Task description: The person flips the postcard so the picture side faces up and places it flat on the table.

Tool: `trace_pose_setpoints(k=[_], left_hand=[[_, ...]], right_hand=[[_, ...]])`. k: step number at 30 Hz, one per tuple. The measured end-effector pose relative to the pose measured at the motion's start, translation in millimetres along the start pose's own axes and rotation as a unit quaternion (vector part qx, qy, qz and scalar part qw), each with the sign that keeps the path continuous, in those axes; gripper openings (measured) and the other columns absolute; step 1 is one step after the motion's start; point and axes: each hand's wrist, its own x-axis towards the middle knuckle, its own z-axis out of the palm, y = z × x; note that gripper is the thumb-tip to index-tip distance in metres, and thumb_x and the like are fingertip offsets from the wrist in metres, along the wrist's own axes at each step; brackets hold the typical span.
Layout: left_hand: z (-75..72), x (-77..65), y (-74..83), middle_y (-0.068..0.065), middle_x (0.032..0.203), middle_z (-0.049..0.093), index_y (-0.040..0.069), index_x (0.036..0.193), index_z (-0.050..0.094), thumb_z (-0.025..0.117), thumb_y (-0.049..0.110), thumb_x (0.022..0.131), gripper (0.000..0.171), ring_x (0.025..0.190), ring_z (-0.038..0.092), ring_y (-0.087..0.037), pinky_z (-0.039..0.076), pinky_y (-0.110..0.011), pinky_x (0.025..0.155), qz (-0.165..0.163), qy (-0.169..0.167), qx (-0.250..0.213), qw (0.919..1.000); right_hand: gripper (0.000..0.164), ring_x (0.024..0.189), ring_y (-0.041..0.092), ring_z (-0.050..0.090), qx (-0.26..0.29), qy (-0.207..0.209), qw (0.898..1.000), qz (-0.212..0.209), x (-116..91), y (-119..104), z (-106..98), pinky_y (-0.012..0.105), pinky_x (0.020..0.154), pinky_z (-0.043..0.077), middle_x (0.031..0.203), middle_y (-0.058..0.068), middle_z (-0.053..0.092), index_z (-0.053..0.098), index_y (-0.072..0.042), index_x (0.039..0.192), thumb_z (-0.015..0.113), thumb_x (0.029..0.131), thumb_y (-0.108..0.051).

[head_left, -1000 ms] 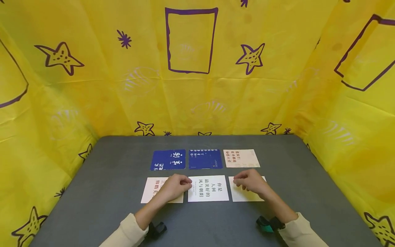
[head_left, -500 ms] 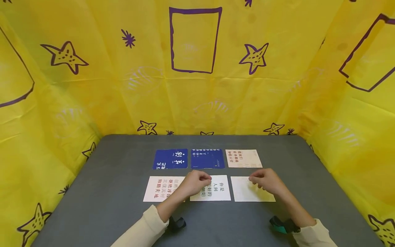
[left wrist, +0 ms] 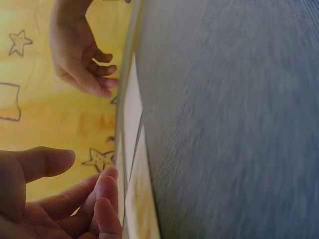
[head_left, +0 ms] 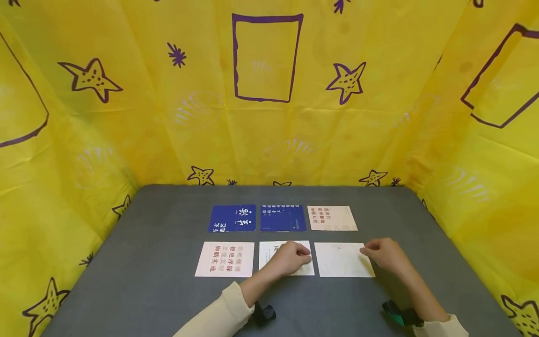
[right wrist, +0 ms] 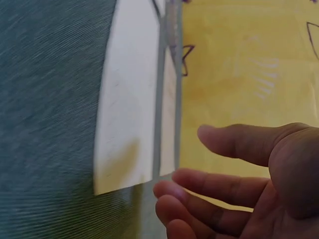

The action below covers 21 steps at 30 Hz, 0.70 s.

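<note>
Six-sided sets aside, several cards lie flat in two rows. My left hand [head_left: 290, 258] hovers over the middle front white card [head_left: 266, 255] and hides much of its print. In the left wrist view its thumb stands apart from loosely bent fingers, with nothing between them. At the right edge of the almost plain white card [head_left: 343, 263] is my right hand [head_left: 385, 253]. The right wrist view shows that hand's thumb and fingers [right wrist: 219, 191] parted and holding nothing. A pinkish card with red characters [head_left: 225, 260] lies at the front left.
The back row has two blue cards, one at left [head_left: 231, 218] and one in the middle [head_left: 282, 220], and a pale pink card [head_left: 332, 218] at right. Yellow patterned cloth [head_left: 269, 140] surrounds the dark grey table [head_left: 139, 262] at the back and sides.
Both hands have moved to the right. The left went from the front left card to over the middle one; the right moved from over the plain white card to its right edge.
</note>
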Motion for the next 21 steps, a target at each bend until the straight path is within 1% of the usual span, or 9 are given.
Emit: trace_pose_setpoints(k=[3,5,10,15,17,18,20,21], left_hand=[[9.9,0.6,3.1,-0.007,0.083,0.073,0.000,0.096,0.075,0.068,0.014,0.084,0.020,0.070,0.057,-0.008,0.044,-0.022,0.063,-0.001,0.001,0.006,1.0000],[14.3,1.9,5.4,-0.007,0.085,0.074,0.000,0.098,0.075,0.068,0.015,0.084,0.022,0.071,0.059,-0.008,0.045,-0.021,0.064,-0.002,-0.001,0.011,0.9999],[21.2,4.9,9.6,-0.008,0.090,0.075,-0.001,0.105,0.073,0.067,0.016,0.083,0.029,0.075,0.063,-0.010,0.048,-0.022,0.066,-0.005,0.000,0.035,0.9994],[25.9,7.2,11.6,-0.010,0.088,0.073,-0.003,0.109,0.071,0.068,0.015,0.081,0.033,0.072,0.062,-0.013,0.047,-0.023,0.063,-0.009,0.000,0.045,0.9989],[27.1,7.9,12.3,-0.010,0.088,0.073,-0.004,0.110,0.070,0.068,0.015,0.081,0.035,0.073,0.062,-0.014,0.047,-0.024,0.062,-0.008,0.001,0.049,0.9987],[27.5,8.3,12.7,-0.010,0.088,0.073,-0.003,0.110,0.071,0.068,0.015,0.080,0.035,0.073,0.062,-0.014,0.047,-0.023,0.063,-0.008,0.002,0.051,0.9987],[28.2,8.7,13.3,-0.010,0.088,0.073,-0.003,0.110,0.071,0.069,0.015,0.080,0.035,0.073,0.062,-0.014,0.046,-0.023,0.062,-0.008,0.002,0.052,0.9986],[28.3,8.9,13.6,-0.010,0.087,0.073,-0.003,0.109,0.071,0.069,0.015,0.080,0.034,0.072,0.061,-0.013,0.046,-0.022,0.061,-0.005,0.001,0.050,0.9987]], right_hand=[[0.029,0.078,0.025,0.065,-0.017,0.013,1.000,0.008,-3,5,4,0.039,0.067,0.052,0.091,0.017,0.073,0.072,0.005,0.098,0.067,0.088,-0.022],[0.029,0.079,0.026,0.065,-0.022,0.014,1.000,0.014,-4,6,6,0.040,0.067,0.051,0.091,0.017,0.072,0.071,0.005,0.098,0.068,0.088,-0.022],[0.032,0.081,0.029,0.065,-0.030,0.016,0.999,0.022,-6,7,10,0.044,0.069,0.051,0.094,0.018,0.072,0.070,0.006,0.100,0.068,0.087,-0.023],[0.034,0.083,0.030,0.065,-0.034,0.023,0.999,0.021,-8,3,12,0.046,0.071,0.051,0.094,0.020,0.071,0.069,0.007,0.103,0.068,0.086,-0.022],[0.031,0.079,0.027,0.063,-0.038,0.032,0.999,0.015,-10,2,14,0.043,0.068,0.050,0.089,0.016,0.071,0.069,0.005,0.101,0.069,0.086,-0.021],[0.027,0.075,0.025,0.061,-0.038,0.035,0.999,0.014,-10,2,16,0.040,0.065,0.047,0.084,0.013,0.069,0.069,0.004,0.097,0.069,0.085,-0.021],[0.022,0.066,0.020,0.053,-0.035,0.038,0.999,0.012,-11,2,18,0.034,0.058,0.040,0.071,0.006,0.060,0.066,0.002,0.085,0.069,0.085,-0.020],[0.021,0.064,0.018,0.049,-0.035,0.040,0.999,0.010,-11,2,19,0.032,0.057,0.036,0.069,0.004,0.056,0.064,0.000,0.083,0.069,0.085,-0.020]])
